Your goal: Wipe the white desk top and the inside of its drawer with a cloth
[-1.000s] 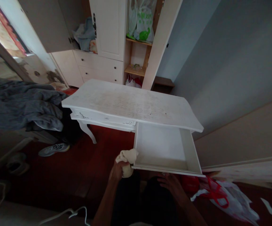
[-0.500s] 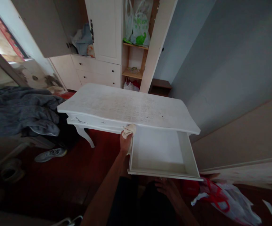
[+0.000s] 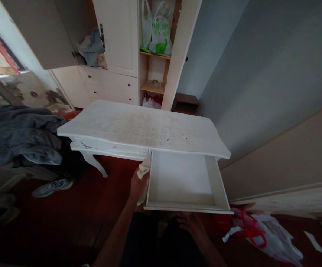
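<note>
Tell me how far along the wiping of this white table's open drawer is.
Done: the drawer is pulled out, and its inside looks bare and clean. In hand: the left hand presses a cloth against the drawer's outer left side, while the right hand sits under its front. Left, probably: the tabletop, which shows grey smudges and dark specks.

The left hand [image 3: 137,184] is covering much of the cloth [image 3: 144,170], and the side wall of the drawer [image 3: 185,206] is hiding where the cloth is meeting it. The right hand [image 3: 192,227] is lying in deep shadow under the drawer's front, its fingertips going out of sight (whether they are gripping is not showing). Both forearms are running off the bottom edge. The table [image 3: 138,126] is hiding the drawer's back end. The grey blanket [image 3: 16,137] is running off the left edge, and the print on the hanging bag [image 3: 161,33] is showing too small to read.
</note>
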### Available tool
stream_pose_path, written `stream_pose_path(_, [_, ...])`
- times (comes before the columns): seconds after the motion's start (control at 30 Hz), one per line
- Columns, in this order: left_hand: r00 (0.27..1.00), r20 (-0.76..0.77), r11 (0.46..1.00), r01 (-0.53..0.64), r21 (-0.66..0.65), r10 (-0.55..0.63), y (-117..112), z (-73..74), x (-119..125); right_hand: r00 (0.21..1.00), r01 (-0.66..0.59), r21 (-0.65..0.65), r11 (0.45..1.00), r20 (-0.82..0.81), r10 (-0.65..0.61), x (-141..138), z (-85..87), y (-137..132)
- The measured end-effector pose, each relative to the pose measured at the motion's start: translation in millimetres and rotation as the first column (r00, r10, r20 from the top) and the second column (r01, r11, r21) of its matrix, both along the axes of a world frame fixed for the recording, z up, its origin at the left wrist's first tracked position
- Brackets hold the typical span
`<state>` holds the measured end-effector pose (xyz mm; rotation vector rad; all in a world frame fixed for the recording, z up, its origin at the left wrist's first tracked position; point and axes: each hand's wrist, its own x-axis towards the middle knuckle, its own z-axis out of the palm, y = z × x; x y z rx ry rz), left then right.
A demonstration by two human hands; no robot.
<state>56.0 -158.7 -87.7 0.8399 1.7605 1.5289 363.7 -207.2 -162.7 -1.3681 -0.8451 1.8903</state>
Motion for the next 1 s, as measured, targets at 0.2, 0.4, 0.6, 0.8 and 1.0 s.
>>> stream_pose_path(0.2, [0.778,-0.589,0.975,0.138,-0.175,-0.216,-62.6,13.8,9.2,0.999,-0.037,-0.012,0.999,-0.035,0.036,1.5,3.4,2.5])
stream_pose_path(0.4, [0.333,-0.891,0.95,0.146,-0.275,-0.309,-106.4,9.4,15.5,0.999,0.038,0.015,0.999,-0.018,-0.038,-2.4,1.3,-0.4])
stream_pose_path(0.6, [0.165,-0.931,0.939,0.179,-0.295,-0.324,-95.0,22.7,17.4,0.999,0.029,0.022,0.999,-0.016,-0.029,-4.0,4.9,-0.2])
stream_pose_path(0.8, [0.263,-0.897,0.926,-0.031,-0.376,-0.356,-10.9,57.3,21.5,0.999,0.035,0.042,0.999,-0.018,-0.034,-5.3,8.6,-0.8])
stream_pose_path(1.0, [0.253,-0.898,0.915,-0.092,-0.392,-0.36,62.8,89.1,18.5,1.0,0.019,0.042,0.999,-0.003,-0.019,-5.7,10.6,1.8])
